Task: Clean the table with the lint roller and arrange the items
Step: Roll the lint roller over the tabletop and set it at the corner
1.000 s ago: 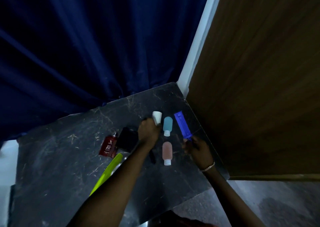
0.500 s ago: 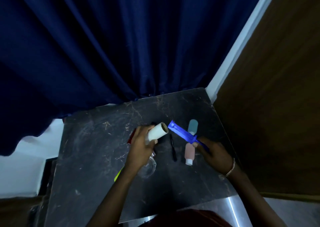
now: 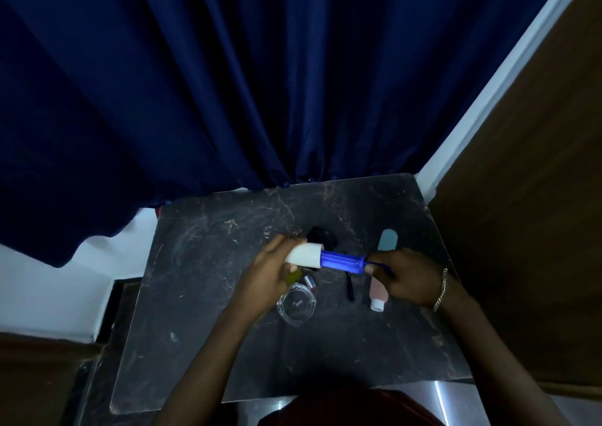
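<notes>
Two hands hold the lint roller (image 3: 329,259) crosswise over the middle of the dark, marble-veined table (image 3: 195,311), its long axis running from 9 to 3 o'clock. The left hand (image 3: 272,274) has its fingers curled round the white roll (image 3: 304,254) at the 9 o'clock end. The right hand (image 3: 404,275) pinches the thin tail of the blue handle (image 3: 342,261) at the 3 o'clock end, fingers folded over it. Roll and blue ribbed grip meet end to end (how far the one sits over the other cannot be told).

The other items lie close about the roller. At 1 o'clock from the right hand, a teal bottle (image 3: 387,240) lies flat, partly covered by the knuckles. Just below that hand, toward 6 o'clock, a pink bottle (image 3: 378,293) lies with its white cap pointing at the near edge. Between the hands, at 6 o'clock from the blue grip, lies a thin black stick (image 3: 349,287). A clear glass dish (image 3: 297,305) sits at 5 o'clock from the left hand, a small tube (image 3: 311,282) touching its far rim. A yellow-green thing (image 3: 294,275) peeks from under the left fingers. A black object (image 3: 321,235), too dark to identify, sits at 12 o'clock from the roll.

A bracelet (image 3: 440,290) circles the right wrist. A navy curtain (image 3: 228,83) hangs beyond the table's far edge, and a wooden panel (image 3: 537,197) stands at 3 o'clock.
</notes>
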Motion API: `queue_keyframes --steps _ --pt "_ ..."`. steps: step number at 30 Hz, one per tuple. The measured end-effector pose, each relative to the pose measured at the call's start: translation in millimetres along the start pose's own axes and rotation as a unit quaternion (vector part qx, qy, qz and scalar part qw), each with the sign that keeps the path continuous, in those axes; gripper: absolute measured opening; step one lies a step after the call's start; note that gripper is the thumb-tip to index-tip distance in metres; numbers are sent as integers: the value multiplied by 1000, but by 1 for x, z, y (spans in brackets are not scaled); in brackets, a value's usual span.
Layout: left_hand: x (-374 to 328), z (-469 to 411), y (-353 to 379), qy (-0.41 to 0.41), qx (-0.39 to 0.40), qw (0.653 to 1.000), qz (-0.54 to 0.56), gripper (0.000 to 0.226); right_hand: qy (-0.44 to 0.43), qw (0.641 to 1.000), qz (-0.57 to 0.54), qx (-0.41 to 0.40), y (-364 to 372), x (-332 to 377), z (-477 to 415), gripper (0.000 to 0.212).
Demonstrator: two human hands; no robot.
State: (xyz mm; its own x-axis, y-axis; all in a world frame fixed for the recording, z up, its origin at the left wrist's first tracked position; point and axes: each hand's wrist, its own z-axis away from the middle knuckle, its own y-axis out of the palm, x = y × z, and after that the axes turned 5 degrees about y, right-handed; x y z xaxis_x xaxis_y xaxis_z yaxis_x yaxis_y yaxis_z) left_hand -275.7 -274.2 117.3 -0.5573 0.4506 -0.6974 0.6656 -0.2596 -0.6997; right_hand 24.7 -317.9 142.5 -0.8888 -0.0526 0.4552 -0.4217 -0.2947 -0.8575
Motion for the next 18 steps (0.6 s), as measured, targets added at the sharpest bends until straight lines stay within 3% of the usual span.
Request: queue_keyframes --steps 4,18 --pt "-18 3 12 36 38 999 5 61 -28 999 27 -2 12 20 -5 20" --pt "-31 6 24 41 53 997 -26 66 -1 999 31 -32 35 28 1 31"
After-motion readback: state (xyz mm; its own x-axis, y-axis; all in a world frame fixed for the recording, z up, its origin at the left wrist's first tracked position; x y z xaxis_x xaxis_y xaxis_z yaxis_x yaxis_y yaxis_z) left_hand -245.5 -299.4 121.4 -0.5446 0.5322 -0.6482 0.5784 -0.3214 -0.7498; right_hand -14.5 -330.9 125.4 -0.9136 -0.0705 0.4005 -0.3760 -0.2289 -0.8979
